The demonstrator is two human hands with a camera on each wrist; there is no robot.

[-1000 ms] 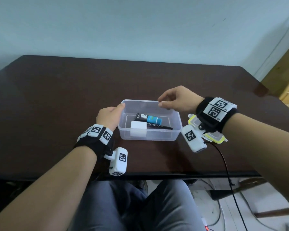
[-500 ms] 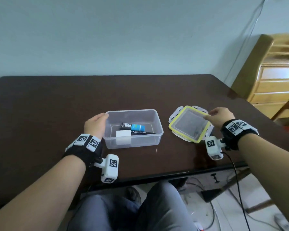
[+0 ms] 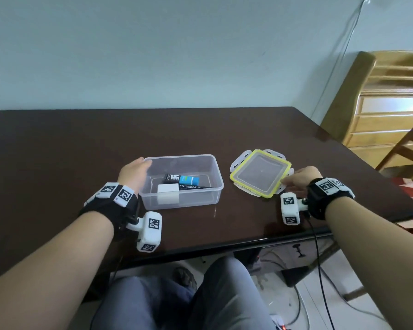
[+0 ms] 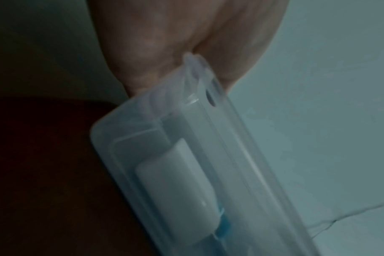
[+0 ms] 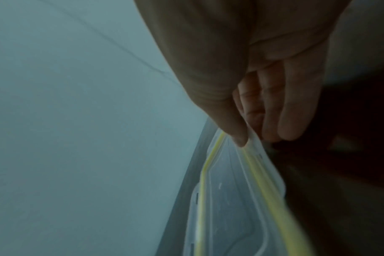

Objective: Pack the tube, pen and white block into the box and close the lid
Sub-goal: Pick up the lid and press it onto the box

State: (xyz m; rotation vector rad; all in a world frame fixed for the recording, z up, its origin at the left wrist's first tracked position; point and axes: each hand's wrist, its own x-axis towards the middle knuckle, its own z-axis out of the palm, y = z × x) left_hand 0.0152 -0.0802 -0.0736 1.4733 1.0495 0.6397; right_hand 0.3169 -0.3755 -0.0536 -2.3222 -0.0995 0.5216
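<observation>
A clear plastic box [image 3: 218, 173] stands on the dark table [image 3: 81, 151]. Inside lie a black tube with a blue cap [image 3: 183, 179], a black pen [image 3: 197, 186] and a white block [image 3: 168, 188]. My left hand [image 3: 136, 171] holds the box's left end. In the left wrist view that hand [image 4: 193, 57] pinches the box's [image 4: 235, 138] rim, with the white block [image 4: 180, 187] seen through the wall. The clear lid [image 3: 260, 173] with a yellow seal lies right of the box. My right hand [image 3: 290, 181] pinches its near right edge. In the right wrist view that hand's [image 5: 252, 136] thumb lies on top of the lid [image 5: 230, 199] and its fingers underneath.
A wooden chest of drawers [image 3: 386, 120] and a chair frame [image 3: 408, 146] stand beyond the table's right edge. The table's front edge [image 3: 224, 246] runs just behind my wrists. Cables [image 3: 320, 270] hang and lie on the floor below.
My right hand left the box's far rim, swung right to the lid and now grips its near right edge. My head turned right. The left hand stayed on the box.
</observation>
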